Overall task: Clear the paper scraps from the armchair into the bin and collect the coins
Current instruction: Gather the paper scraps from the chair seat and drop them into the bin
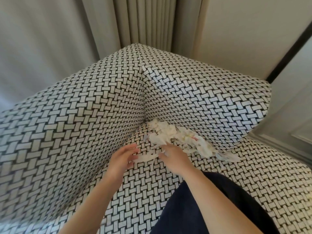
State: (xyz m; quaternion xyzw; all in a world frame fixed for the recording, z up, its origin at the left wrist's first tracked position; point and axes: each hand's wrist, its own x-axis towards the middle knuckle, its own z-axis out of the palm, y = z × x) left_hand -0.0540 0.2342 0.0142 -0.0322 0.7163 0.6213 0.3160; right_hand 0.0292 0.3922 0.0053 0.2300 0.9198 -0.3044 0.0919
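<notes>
So this looks like the gathering step: nothing's gone to the bin, and the bin isn't even in view. The paper scraps [177,137] sit heaped in the inner corner of the armchair [84,115] seat, trailing along the foot of the right-hand cushion wall toward the front edge. One long strip [146,157] lies loose between the hands.

The left hand [123,157] is spread, with straight fingers touching the end of that strip. The right hand [173,159] rests on the near edge of the heap, fingertips buried in paper, so I can't tell if it's pinching anything.

Next move, I reckon, is raking the lot together into one bundle and scooping it. Watch for coins though. I can't see any, so they could be under the pile or down the seam.

Room-wise, the two padded walls box in the corner, so the only way out is back toward the person. A dark garment [219,200] crowds the front right.
</notes>
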